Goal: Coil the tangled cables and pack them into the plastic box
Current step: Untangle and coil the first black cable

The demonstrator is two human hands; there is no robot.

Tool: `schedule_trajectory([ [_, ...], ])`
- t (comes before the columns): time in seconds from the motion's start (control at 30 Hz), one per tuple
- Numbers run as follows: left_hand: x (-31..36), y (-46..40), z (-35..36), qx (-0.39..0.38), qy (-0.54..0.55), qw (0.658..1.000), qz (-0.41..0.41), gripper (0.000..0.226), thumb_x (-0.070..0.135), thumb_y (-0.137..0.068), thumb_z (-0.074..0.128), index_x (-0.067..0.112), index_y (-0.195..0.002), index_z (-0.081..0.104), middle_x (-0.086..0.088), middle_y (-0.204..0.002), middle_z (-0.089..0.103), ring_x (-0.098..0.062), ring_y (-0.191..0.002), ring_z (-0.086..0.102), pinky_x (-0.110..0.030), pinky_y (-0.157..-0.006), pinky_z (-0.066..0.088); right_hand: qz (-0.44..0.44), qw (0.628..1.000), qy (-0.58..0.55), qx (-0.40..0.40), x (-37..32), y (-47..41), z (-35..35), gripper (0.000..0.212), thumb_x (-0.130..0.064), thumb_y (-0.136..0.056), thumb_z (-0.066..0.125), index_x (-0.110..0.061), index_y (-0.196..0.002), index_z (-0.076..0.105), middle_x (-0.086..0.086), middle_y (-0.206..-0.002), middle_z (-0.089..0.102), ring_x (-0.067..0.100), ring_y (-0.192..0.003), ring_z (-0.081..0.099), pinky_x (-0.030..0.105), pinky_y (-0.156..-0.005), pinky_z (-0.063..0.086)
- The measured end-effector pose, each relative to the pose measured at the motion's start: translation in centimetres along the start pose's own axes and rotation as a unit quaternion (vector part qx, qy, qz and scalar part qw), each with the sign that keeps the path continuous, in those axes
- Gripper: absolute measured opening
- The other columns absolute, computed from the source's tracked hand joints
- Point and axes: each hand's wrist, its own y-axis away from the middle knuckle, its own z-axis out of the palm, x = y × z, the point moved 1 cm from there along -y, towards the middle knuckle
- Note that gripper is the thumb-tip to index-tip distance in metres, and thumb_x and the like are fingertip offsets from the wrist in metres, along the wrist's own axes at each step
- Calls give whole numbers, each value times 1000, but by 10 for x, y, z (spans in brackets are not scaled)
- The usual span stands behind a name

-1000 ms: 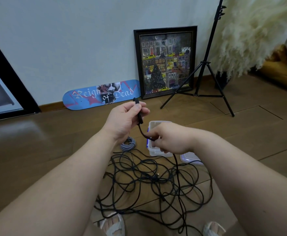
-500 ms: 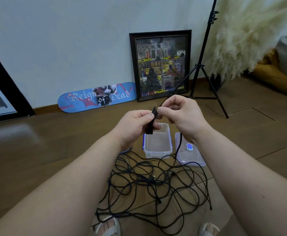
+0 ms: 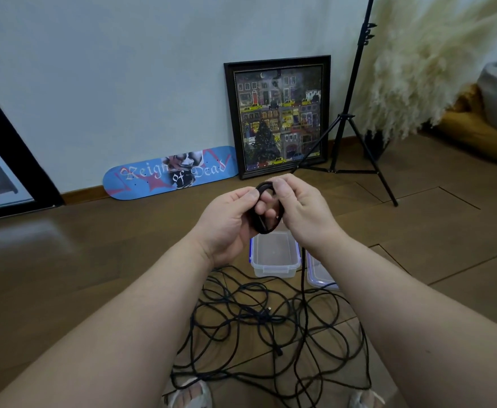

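Both hands are up in front of the chest, close together, working one small coil of black cable (image 3: pixel 266 209). The left hand (image 3: pixel 229 223) has its fingers curled around the left side of the loop, thumb pressed on top near the upper edge, so it's gripping the coil rather than just touching it. The right hand (image 3: pixel 298 206) pinches the top of the same loop between thumb and forefinger, with the rest of its fingers curled in behind the coil. So neither hand is loose, both are clamped on the cable, nearly touching each other. From the coil a single strand drops straight down past the right wrist into the tangled pile of black cable (image 3: pixel 271 328) sprawled on the wood floor (image 3: pixel 79 260) between the feet. The clear plastic box (image 3: pixel 273 256) with blue clips sits on the floor right below the hands, open, just behind the tangle, and I can't make out anything inside. Its lid (image 3: pixel 319 273) lies flat just to the right of it, partly hidden by the right forearm.
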Motion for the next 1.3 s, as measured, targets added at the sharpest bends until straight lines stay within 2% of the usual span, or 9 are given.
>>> schedule_trajectory([
  [0.17, -4, 1, -1, -3, -119, 993, 19, 28, 15, -105, 38, 11, -90, 62, 1, -72, 60, -12, -76, 60, -48, -99, 48, 21, 999, -27, 19, 3, -2, 3, 30, -27, -103, 44, -14, -77, 53, -13, -57, 57, 1, -55, 52, 19, -58, 45],
  [0.37, -2, 6, 0, -4, -249, 967, 54, 20, 17, -99, 52, 11, -86, 66, 0, -80, 67, -21, -86, 63, -55, -97, 50, 70, 996, -43, 23, 14, -3, 4, 38, -38, -103, 42, -13, -79, 59, -8, -53, 53, 8, -55, 48, 27, -56, 41],
  [0.47, -1, 6, 3, 11, -287, 954, 87, 21, 29, -88, 51, 16, -83, 67, 6, -74, 68, -23, -85, 64, -52, -94, 51, 101, 990, -98, 16, 11, -2, 8, 40, -38, -103, 40, -13, -76, 55, -8, -49, 47, 5, -48, 42, 21, -49, 37],
  [0.63, 0, 5, 12, 36, -311, 938, 146, 27, 11, -104, 40, 12, -81, 55, 4, -62, 53, -11, -65, 54, -41, -81, 50, 148, 970, -192, 6, 2, -2, 12, 50, -49, -100, 40, -17, -62, 48, -4, -47, 44, 7, -42, 34, 21, -43, 26],
  [0.87, -2, 2, 14, 17, -251, 952, 174, 26, 28, -93, 42, 9, -80, 54, 12, -53, 45, -14, -61, 43, -30, -67, 41, 197, 947, -255, 8, -1, -1, 6, 49, -56, -94, 46, -17, -64, 49, -2, -49, 48, 6, -38, 36, 22, -49, 24],
  [1.07, -1, -1, 20, 26, -202, 964, 172, 33, 11, -106, 34, 7, -76, 47, 10, -57, 45, -3, -51, 39, -17, -56, 37, 205, 941, -270, -8, -3, 1, 5, 53, -56, -96, 42, -16, -63, 49, 0, -51, 50, 12, -42, 32, 24, -48, 25],
  [1.13, -2, -2, 20, 37, -207, 961, 180, 33, 19, -105, 37, 10, -75, 48, 7, -61, 49, -5, -54, 41, -19, -57, 40, 202, 941, -271, -18, -4, 0, 6, 53, -56, -96, 42, -16, -61, 46, 2, -56, 46, 13, -43, 32, 24, -49, 25],
  [1.2, -3, -4, 17, 53, -239, 951, 190, 28, 31, -99, 40, 15, -78, 50, 12, -59, 53, -9, -59, 45, -29, -64, 43, 197, 944, -265, -22, -3, 0, 7, 54, -55, -96, 42, -16, -60, 42, 2, -56, 44, 13, -44, 30, 25, -50, 24],
  [1.3, -2, -5, 12, 78, -268, 938, 206, 17, 18, -106, 36, 20, -100, 53, 19, -52, 50, -1, -51, 44, -21, -60, 39, 190, 948, -256, -22, -3, -1, 8, 54, -53, -97, 42, -17, -58, 37, 1, -55, 38, 12, -42, 26, 24, -47, 21],
])
